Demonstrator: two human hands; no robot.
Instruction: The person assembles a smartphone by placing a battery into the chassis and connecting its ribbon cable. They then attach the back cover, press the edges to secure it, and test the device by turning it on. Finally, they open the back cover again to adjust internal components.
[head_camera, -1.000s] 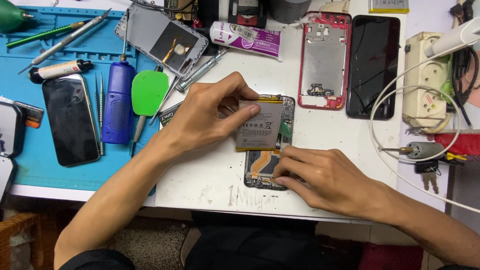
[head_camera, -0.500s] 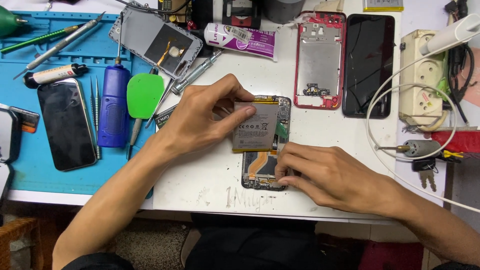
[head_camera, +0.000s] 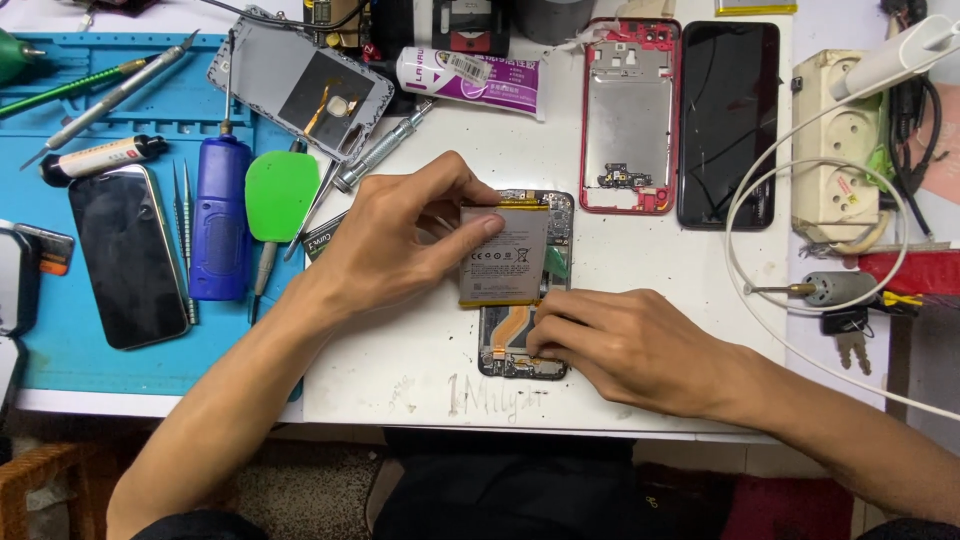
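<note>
An opened phone (head_camera: 563, 228) lies on the white table (head_camera: 400, 370) in front of me, its circuit boards and an orange flex cable exposed. My left hand (head_camera: 400, 240) grips a grey battery (head_camera: 505, 255) by its left edge, thumb and fingers pinching it, and holds it over the phone's upper half. My right hand (head_camera: 625, 345) rests on the phone's lower end, with its fingertips pressing at the board near the orange flex cable (head_camera: 512, 325). The right fingers hide part of the lower board.
A blue work mat (head_camera: 110, 110) at left carries a black phone (head_camera: 125, 255), a blue bottle (head_camera: 220, 215), a green pry tool (head_camera: 280, 195), tweezers and pens. Behind are a grey back cover (head_camera: 295, 85), a glue tube (head_camera: 470, 80), a red phone frame (head_camera: 630, 115), a black screen (head_camera: 728, 120), and a power strip (head_camera: 835, 140).
Both hands stay at the opened phone. The left hand's grip on the battery and the right fingertips at the lower board show almost no shift.
</note>
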